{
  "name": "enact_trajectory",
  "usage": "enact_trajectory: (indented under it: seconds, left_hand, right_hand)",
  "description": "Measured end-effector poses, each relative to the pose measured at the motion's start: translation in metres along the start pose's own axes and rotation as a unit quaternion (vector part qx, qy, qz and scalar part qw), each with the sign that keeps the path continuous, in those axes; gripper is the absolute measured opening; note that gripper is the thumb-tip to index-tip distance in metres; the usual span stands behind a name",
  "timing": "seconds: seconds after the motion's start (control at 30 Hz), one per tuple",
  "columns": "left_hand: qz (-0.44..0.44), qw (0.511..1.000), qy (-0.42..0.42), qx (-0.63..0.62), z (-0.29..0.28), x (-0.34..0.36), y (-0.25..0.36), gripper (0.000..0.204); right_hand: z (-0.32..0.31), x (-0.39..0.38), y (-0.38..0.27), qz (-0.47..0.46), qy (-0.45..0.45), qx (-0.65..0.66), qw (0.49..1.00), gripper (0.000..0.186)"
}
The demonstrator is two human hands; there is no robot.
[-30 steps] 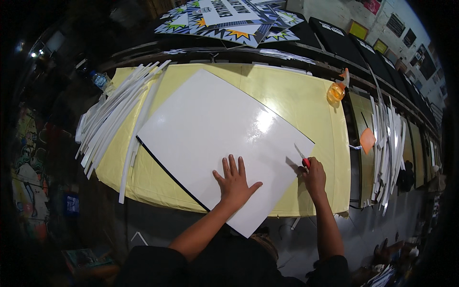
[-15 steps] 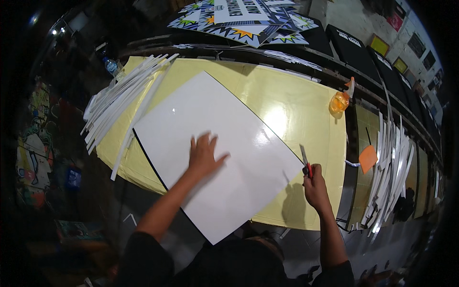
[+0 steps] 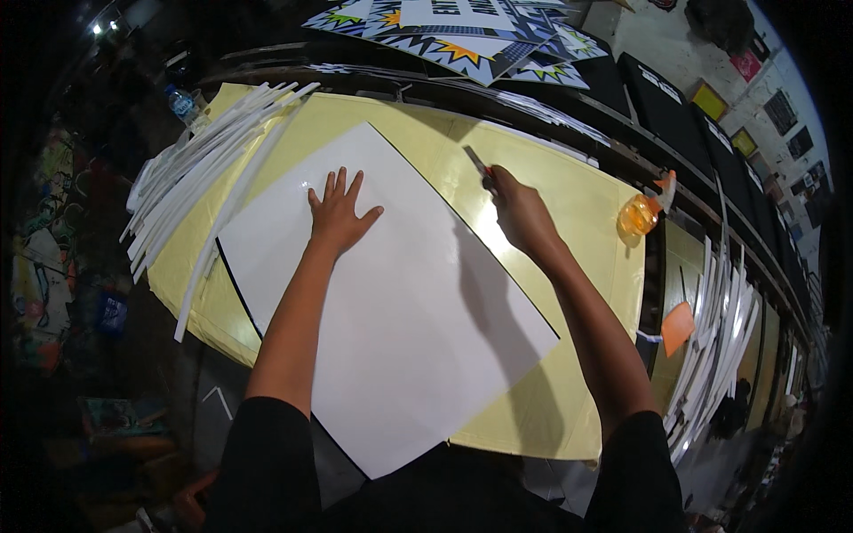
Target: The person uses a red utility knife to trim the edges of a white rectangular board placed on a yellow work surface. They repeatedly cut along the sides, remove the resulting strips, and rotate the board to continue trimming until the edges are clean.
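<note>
A large white board (image 3: 400,293) with dark edges lies turned at an angle on the yellow-covered table (image 3: 586,266), one corner hanging past the near edge. My left hand (image 3: 339,218) rests flat with spread fingers on the upper left part of the board. Beyond the board's right edge, my right hand (image 3: 520,209) is closed round the handle of a utility knife (image 3: 480,163), held in the air. Its blade points up and to the left. The knife's handle is mostly hidden by my fingers.
Thin white strips (image 3: 209,169) are heaped on the table's left end, beside a water bottle (image 3: 182,105). An orange spray bottle (image 3: 638,218) stands at the right. More strips (image 3: 711,346) and an orange squeegee (image 3: 677,330) lie beyond it. Printed boards (image 3: 462,44) are piled at the back.
My right hand has carried the knife up and left, from the board's right corner to beside its far right edge. My left hand has moved farther up the board and settled flat.
</note>
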State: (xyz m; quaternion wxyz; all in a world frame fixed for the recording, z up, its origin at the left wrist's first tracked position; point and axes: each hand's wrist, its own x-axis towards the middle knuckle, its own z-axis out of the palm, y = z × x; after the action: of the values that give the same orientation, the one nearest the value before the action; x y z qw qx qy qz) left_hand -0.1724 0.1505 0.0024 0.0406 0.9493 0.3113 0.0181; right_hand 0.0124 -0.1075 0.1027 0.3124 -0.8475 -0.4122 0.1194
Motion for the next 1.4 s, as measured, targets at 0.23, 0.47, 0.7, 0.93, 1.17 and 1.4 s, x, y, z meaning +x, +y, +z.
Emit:
enact_trajectory:
  seconds: [0.23,0.47,0.7,0.93,1.17,1.4]
  left_hand:
    - [-0.011,1.0,-0.025,0.005,-0.009,0.002,0.004,0.085]
    - [-0.012,1.0,-0.026,0.005,-0.009,0.003,0.004,0.087]
    - [-0.011,0.999,-0.03,-0.001,-0.011,0.003,0.007,0.088]
    - [-0.01,1.0,-0.024,0.0,-0.01,0.006,0.007,0.088]
    - [-0.009,1.0,-0.023,-0.005,-0.012,0.005,0.007,0.087]
    - [-0.008,0.999,-0.033,0.005,-0.012,0.004,0.006,0.088]
  right_hand:
    - [0.087,0.139,-0.013,-0.124,0.002,-0.012,0.992,0.025]
    - [0.124,0.19,-0.021,-0.135,-0.027,-0.059,0.989,0.021]
    - [0.137,0.206,-0.024,-0.129,-0.044,-0.055,0.989,0.018]
    - [0.14,0.212,-0.036,-0.098,-0.063,-0.069,0.991,0.022]
    - [0.143,0.211,-0.04,-0.089,-0.065,-0.074,0.991,0.022]
    - [0.138,0.202,-0.047,-0.092,-0.077,-0.094,0.988,0.021]
